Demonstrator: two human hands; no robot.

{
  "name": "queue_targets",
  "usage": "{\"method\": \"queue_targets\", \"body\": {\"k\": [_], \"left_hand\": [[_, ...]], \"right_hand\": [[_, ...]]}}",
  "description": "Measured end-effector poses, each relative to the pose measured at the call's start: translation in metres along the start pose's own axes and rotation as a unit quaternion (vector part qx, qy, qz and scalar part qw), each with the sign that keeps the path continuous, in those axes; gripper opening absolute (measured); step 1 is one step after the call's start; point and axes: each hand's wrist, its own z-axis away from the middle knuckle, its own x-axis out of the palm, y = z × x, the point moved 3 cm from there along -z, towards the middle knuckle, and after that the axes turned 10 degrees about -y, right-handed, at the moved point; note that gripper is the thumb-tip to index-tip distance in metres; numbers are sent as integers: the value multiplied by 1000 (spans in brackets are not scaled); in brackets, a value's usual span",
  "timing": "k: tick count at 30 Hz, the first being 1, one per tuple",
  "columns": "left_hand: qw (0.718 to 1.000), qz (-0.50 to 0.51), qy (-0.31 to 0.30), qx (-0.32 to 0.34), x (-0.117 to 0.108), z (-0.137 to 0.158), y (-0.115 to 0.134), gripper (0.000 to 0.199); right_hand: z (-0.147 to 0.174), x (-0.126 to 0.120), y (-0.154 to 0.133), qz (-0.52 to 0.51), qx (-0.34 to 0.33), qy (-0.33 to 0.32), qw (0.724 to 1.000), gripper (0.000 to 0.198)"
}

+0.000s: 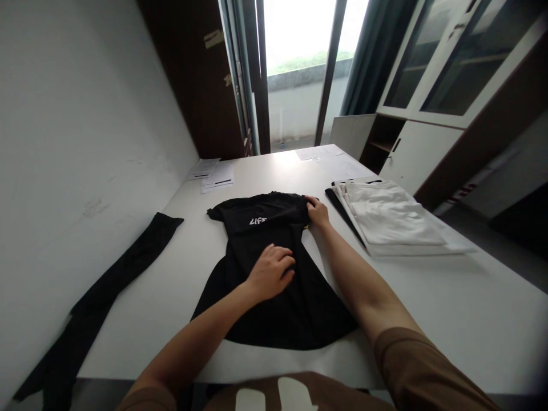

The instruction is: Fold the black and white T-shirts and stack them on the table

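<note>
A short-sleeved black dress (274, 319) with white lettering on its chest lies spread on the table, its flared hem nearest me. My left hand (272, 273) rests on the middle of the dress, palm down, with fingers loosely bent and apart. At the right sleeve, my right hand (317, 212) has its fingers closed on the black fabric. A bit of yellow shows just below that sleeve.
Folded white clothes (394, 220), with black fabric under them, are stacked on the right of the white table (462, 308). Long black fabric (128, 260) hangs over the left edge by the wall. Paper sheets (218, 173) lie at the far left. Cabinets (423, 154) stand beyond.
</note>
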Motion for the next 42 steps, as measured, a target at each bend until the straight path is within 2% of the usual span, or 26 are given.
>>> {"method": "queue_targets", "body": {"k": [3,5,8,11,13,15,19,22,27,32,37,42], "left_hand": [[988,23,-108,107,22,7,45,39],[979,17,-150,137,35,13,62,51],[977,-30,-173,123,47,17,73,70],[975,-66,-183,107,49,19,75,81],[974,-72,-187,107,49,19,75,82],[973,-70,-193,104,49,19,72,73],[967,-77,-216,108,56,20,68,34],[962,-93,-202,160,58,20,72,17],[962,-55,-134,232,48,21,81,25],[948,-12,-156,278,44,25,86,27],[955,40,-168,241,42,24,81,60],[976,42,-127,169,35,18,62,44]], "right_hand": [[-4,1,5,-130,28,-43,990,41],[-4,3,7,-225,66,-98,967,42],[-3,4,8,-301,109,-145,936,42],[-3,5,7,-320,103,-150,930,41],[-5,8,7,-315,82,-145,934,38],[-7,10,8,-304,63,-133,941,36],[-10,11,13,-281,37,-93,954,33],[-12,10,19,-261,29,-61,963,35],[-15,11,26,-263,26,-28,964,38],[-21,5,31,-257,54,1,965,39],[-25,-14,35,-201,89,35,975,41],[-22,-28,33,-34,125,43,991,40]]}}
